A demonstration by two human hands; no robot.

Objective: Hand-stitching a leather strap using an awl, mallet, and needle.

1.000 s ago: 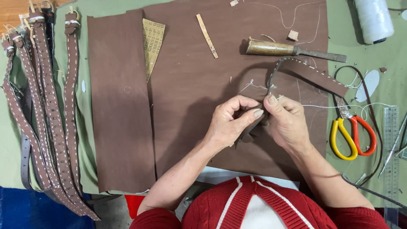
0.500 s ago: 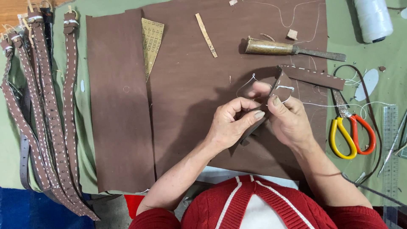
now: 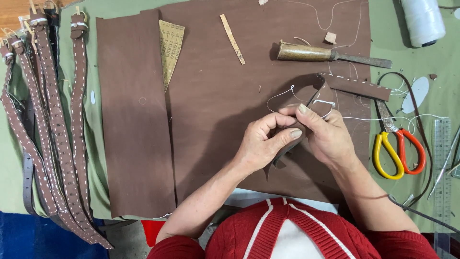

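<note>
A view from above of a person's two hands working at a tabletop point(image 3: 431, 62) covered in green cloth, with large sheets of brown leather point(image 3: 215, 110) spread over it. The left hand point(image 3: 261, 146) and right hand point(image 3: 330, 139) meet near the middle, both pinching one end of a narrow brown leather strap point(image 3: 354, 86) with white stitching. The fingers point(image 3: 287, 134) of the left hand are closed tight on the strap's dark end; the right hand's fingers are closed on it too, just above, with white thread point(image 3: 280, 93) looping out to the upper left.

The strap's long axis runs up from the fingers, bends, then lies away to the right — so its free length is nearer the right hand.

No containers are in view. To the right lie scissors point(image 3: 397, 148) with one yellow and one orange handle; above, a wooden-handled awl point(image 3: 330, 55) and a spool of white thread point(image 3: 421, 21). At far left a row of finished stitched straps point(image 3: 48, 129) hangs over the tabletop edge.
</note>
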